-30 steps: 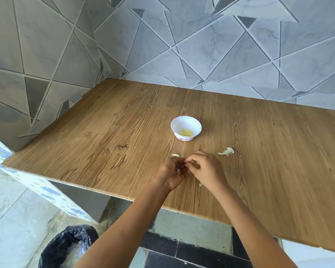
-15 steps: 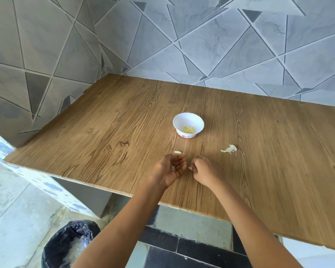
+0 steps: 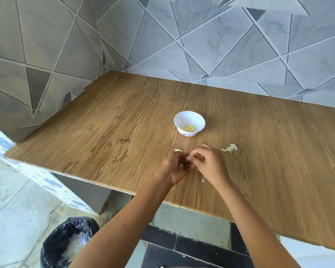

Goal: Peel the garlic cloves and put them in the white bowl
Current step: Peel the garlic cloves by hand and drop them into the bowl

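I am holding a garlic clove (image 3: pixel 182 165) in my left hand (image 3: pixel 173 168). My fingers are curling round it, so this hand is closed tight on the clove. My right hand (image 3: pixel 211 165) is touching the left one. Its thumb and first finger are pinching the top of the same clove. The clove is small and mostly hiding between my fingers, so I cannot tell how much skin is on it. I am holding both hands over the wooden table (image 3: pixel 105 132), near its front edge.

The white bowl (image 3: pixel 179 123) is sitting on the table a little way behind my hands. Yellow peeled garlic (image 3: pixel 190 128) is lying in the bottom of it. A loose clove (image 3: pixel 178 150) is lying on the table just behind my left hand. A little heap of garlic skin (image 3: pixel 230 148) is lying on the table to the right of my right hand, apart from it. Tiny skin bits (image 3: pixel 203 179) are lying by my right wrist.

A bin with a black bag (image 3: pixel 66 242) is standing on the floor, down to my left. A grey tiled wall (image 3: pixel 220 45) is standing behind the table.
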Available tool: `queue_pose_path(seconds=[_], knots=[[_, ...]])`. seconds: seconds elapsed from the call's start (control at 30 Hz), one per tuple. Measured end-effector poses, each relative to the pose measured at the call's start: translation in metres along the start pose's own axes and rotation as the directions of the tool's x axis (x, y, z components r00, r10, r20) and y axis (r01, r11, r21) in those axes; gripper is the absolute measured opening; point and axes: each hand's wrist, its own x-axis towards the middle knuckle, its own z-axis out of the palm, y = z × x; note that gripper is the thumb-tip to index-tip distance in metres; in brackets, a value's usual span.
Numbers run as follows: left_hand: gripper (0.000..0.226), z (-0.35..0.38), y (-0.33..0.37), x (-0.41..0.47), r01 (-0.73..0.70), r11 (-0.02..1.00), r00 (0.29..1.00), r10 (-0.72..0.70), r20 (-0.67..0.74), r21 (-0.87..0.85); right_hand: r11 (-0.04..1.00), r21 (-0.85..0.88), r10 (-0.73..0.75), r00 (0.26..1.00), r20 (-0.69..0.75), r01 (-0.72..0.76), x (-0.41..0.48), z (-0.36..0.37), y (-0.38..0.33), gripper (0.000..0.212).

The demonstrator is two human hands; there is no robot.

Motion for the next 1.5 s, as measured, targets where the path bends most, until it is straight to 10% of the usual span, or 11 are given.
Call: queue_pose_path(seconds=[0.7,1.03,1.5], knots=[[0.028,-0.008,0.001,0.01,-0.046,0.998,0.999,0.046,0.012,-0.033,0.976,-0.17,-0.062,0.923,0.381,0.136,-0.051,-0.008,0.032,0.036],[0.028,-0.004,-0.003,0.015,-0.035,0.999,0.999,0.035,0.026,-0.024,0.971,-0.121,0.231,0.933,0.276,-0.205,-0.059,-0.029,0.028,0.051],[0.027,-0.01,-0.005,0.008,-0.06,0.998,0.998,0.06,0.015,-0.012,0.959,-0.231,0.248,0.887,0.391,-0.166,-0.02,-0.008,0.018,0.005]])
